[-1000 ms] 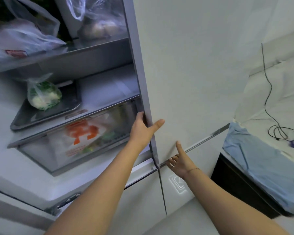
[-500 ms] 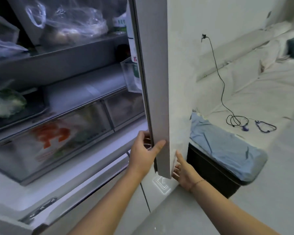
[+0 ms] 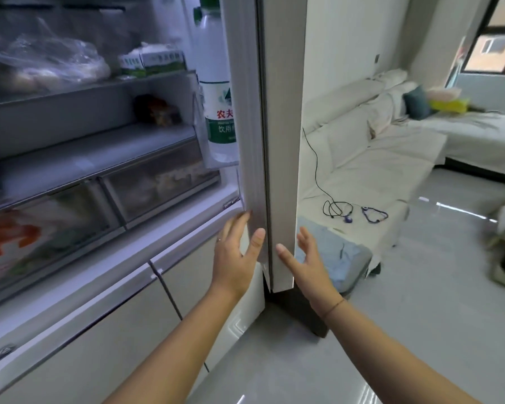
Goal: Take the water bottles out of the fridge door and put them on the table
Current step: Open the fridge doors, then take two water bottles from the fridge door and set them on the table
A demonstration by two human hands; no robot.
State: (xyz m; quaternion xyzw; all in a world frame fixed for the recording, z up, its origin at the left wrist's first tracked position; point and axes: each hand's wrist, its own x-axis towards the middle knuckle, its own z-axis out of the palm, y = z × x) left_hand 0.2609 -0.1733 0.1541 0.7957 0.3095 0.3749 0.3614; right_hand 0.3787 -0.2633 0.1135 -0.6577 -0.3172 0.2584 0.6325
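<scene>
At fridge door: lower corner, both hands flanking its edge
Door (image 3: 283, 141): swung well out, seen edge-on
Left hand (image 3: 236, 252): fingers spread, resting on inner edge, gripping nothing
Right hand (image 3: 306, 258): spread, just beside outer face; contact unclear
Bottle (image 3: 217, 91): upright in door bin, green label, partly hidden by door edge
Table: not in view
Step, judged: finish opening; then reach up, grasp bottle mid-body, lift clear of bin wall before drawing out.

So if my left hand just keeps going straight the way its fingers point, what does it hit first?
Probably the inner edge of the fridge door: your left hand points up along it, fingertips almost touching. Farther up that line stands the water bottle in the door shelf, though depth is hard to judge.
</scene>
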